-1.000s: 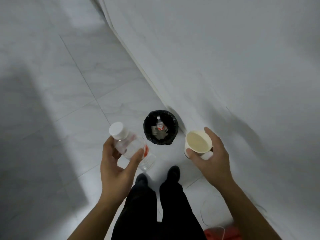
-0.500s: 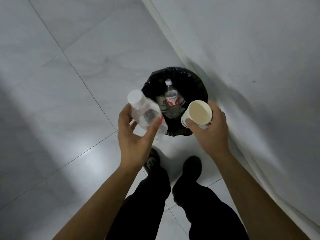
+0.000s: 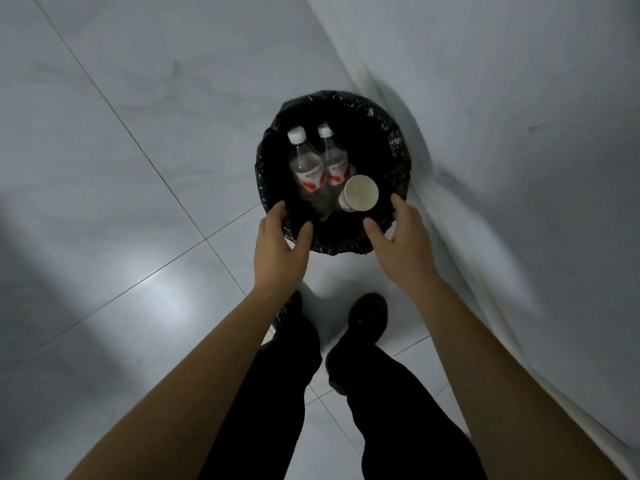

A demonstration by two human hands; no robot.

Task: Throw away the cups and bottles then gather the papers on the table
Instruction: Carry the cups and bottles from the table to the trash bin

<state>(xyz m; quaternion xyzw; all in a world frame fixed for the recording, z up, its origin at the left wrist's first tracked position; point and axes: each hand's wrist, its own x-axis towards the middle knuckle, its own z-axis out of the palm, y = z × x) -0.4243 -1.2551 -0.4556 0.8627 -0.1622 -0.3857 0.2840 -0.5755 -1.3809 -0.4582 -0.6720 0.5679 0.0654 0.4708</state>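
My left hand (image 3: pixel 280 247) and my right hand (image 3: pixel 401 244) hang side by side in the middle of the frame, apart from each other and holding nothing. The fingers of both are spread and loosely bent, palms turned toward each other. Both reach over the near rim of the round bin (image 3: pixel 401 150), which has a crinkled black liner and sits just above centre. I cannot tell whether my fingertips touch the liner or only hover over it.

Inside the bin two clear plastic bottles lie next to each other, the left bottle (image 3: pixel 306 168) and the right bottle (image 3: pixel 334 161). Each has a white cap pointing toward the top of the frame and a red and white label. Just beside them, toward the lower right of the bin's inside, a white paper cup (image 3: pixel 358 194) lies tilted with its open mouth facing up at me.

The bin stands on a pale tiled floor (image 3: pixel 138 237), close against a white wall (image 3: pixel 519 133) that fills the upper right. Below my hands are my black shoes (image 3: pixel 369 317) and dark trousers (image 3: pixel 398 410).
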